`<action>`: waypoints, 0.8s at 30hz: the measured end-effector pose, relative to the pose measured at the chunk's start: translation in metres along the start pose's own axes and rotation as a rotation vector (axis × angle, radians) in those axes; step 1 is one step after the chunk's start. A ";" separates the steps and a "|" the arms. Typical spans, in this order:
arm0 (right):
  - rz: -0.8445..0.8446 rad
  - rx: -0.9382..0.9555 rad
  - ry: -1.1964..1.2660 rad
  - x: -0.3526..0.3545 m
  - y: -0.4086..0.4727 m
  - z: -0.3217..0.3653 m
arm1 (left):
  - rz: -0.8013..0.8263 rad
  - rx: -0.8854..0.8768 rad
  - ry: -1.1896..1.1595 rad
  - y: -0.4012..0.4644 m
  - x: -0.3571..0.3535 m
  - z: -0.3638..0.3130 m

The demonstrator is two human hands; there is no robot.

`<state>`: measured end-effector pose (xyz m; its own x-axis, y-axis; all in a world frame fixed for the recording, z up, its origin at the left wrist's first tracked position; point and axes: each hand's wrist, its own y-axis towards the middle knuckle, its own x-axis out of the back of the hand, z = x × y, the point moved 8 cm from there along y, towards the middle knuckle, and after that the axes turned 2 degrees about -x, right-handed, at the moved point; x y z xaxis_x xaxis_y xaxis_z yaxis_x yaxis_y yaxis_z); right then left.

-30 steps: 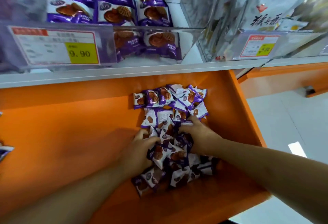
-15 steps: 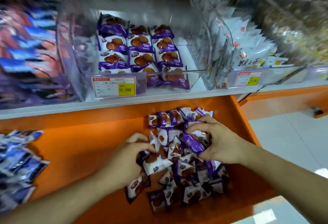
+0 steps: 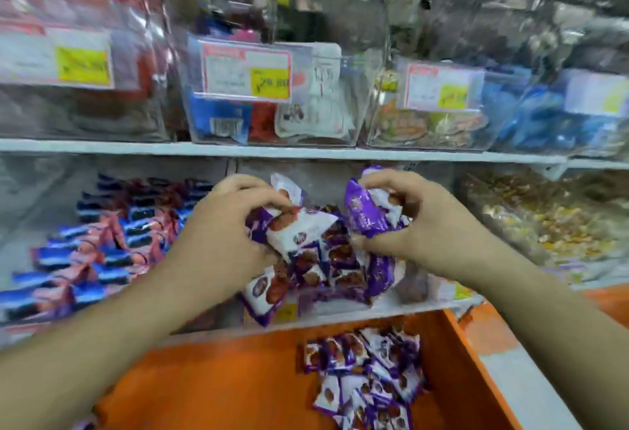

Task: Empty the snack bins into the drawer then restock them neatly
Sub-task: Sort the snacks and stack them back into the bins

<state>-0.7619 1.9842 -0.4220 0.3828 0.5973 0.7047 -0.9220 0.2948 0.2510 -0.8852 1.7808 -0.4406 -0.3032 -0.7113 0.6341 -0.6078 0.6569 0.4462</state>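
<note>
Shop shelving fills the view, blurred throughout: an upper white shelf carries clear bins with yellow-and-white price tags, and a lower shelf holds more clear bins. At that lower shelf's left end lie blue and pink wrapped snacks; at its right end a bin of pale yellowish snacks shows through the plastic.

Both hands are raised in front of the middle bin on the lower shelf, each clutching purple-and-white snack packets. The left hand has its fingers curled over a bunch of packets, one white-faced packet sticking out toward the right. The right hand grips a purple packet between curled fingers and thumb, with more packets bunched beneath it. The two handfuls nearly touch, and further packets of the same kind lie inside the bin behind and below them.

Below the shelf edge an orange drawer stands pulled out. A loose heap of the same purple packets lies near its right wall; the drawer's left part shows bare orange floor.
</note>
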 end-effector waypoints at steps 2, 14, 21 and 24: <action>0.000 -0.018 -0.073 -0.027 0.029 -0.008 | 0.016 0.052 0.127 0.018 -0.014 0.026; 0.331 0.030 -0.282 -0.109 0.037 -0.044 | 0.559 -0.020 0.672 0.007 -0.071 0.054; 0.255 -0.101 -0.161 -0.079 0.025 -0.045 | 0.642 0.095 0.442 0.009 -0.060 0.054; 0.128 -0.250 0.256 -0.063 0.023 -0.050 | 0.667 0.101 0.391 0.008 -0.052 0.046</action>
<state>-0.8041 1.9901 -0.4936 0.2962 0.7990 0.5234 -0.9329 0.3595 -0.0208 -0.9077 1.8114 -0.4995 -0.3586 -0.0219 0.9332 -0.4574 0.8756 -0.1552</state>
